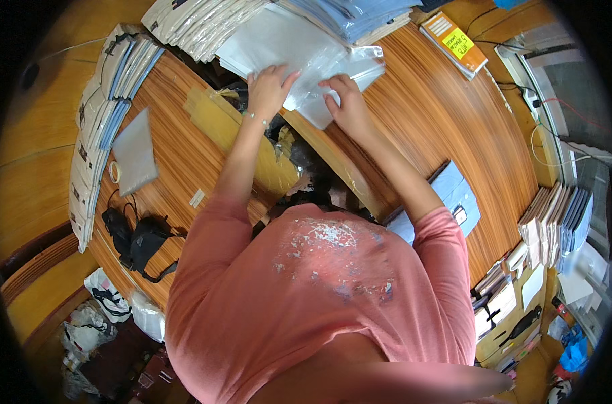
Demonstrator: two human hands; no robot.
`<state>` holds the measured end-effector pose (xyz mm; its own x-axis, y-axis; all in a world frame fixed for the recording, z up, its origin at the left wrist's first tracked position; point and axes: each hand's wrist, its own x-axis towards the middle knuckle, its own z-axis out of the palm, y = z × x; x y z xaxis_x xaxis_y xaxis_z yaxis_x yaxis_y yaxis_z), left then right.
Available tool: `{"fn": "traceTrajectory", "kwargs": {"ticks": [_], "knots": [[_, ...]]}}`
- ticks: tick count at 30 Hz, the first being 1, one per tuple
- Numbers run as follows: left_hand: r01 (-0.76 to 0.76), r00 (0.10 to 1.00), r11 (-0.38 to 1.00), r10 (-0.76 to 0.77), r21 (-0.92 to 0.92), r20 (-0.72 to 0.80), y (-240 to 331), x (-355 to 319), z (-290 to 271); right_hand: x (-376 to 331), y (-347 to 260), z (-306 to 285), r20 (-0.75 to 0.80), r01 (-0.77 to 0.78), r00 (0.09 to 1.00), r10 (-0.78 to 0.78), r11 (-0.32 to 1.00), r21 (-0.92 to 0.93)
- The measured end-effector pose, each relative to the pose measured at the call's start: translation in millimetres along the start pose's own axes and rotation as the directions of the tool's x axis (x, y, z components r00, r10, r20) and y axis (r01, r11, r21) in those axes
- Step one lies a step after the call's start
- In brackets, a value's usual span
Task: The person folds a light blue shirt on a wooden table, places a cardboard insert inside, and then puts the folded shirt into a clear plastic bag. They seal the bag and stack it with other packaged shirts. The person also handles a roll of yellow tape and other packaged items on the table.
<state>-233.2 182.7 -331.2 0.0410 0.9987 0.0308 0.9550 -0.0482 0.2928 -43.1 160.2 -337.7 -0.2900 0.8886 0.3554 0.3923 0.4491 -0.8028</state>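
Note:
A loose stack of clear plastic bags (265, 37) lies at the far middle of the wooden table, with crinkled, shiny film on top. My left hand (268, 93) rests on the near left part of the stack, fingers and thumb apart. Over the right part of the film is my right hand (348, 106), its fingers curled and its thumb held away from them. I see no bag gripped in either hand. Folded light-blue garments in clear wrapping (360, 17) are piled just beyond the bags.
Rows of packed garments (121, 71) line the left edge. Nearby are a clear bag (137, 151), tape roll (114, 172) and black bag (151, 246). Yellowish sheets (242, 138) lie by a gap in the table. A folded blue shirt (454, 195) and orange notebook (454, 46) are rightward.

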Motion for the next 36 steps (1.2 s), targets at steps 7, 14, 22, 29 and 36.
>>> {"fn": "traceTrajectory", "kwargs": {"ticks": [7, 14, 22, 29, 36], "knots": [[-0.227, 0.957, 0.964, 0.194, -0.139, -0.213, -34, -17, 47, 92, 52, 71, 0.096, 0.088, 0.994, -0.057, 0.930, -0.358], [-0.189, 0.943, 0.973, 0.141, -0.135, -0.301, -32, -20, 49, 112, 77, 76, 0.058, -0.020, 0.998, 0.026, 0.993, -0.113], [-0.229, 0.957, 0.971, 0.210, -0.074, -0.201, -7, 10, 19, 135, 16, 36, -0.158, 0.012, 0.987, -0.035, 0.989, -0.148], [-0.126, 0.970, 0.989, 0.141, 0.082, -0.198, -9, 42, 58, 147, -27, -3, -0.373, 0.094, 0.926, -0.058, 0.992, 0.081], [-0.091, 0.992, 0.993, 0.097, 0.076, -0.079, -15, 43, 51, 142, -32, -65, -0.383, 0.070, 0.909, 0.162, 0.849, 0.524]]}}
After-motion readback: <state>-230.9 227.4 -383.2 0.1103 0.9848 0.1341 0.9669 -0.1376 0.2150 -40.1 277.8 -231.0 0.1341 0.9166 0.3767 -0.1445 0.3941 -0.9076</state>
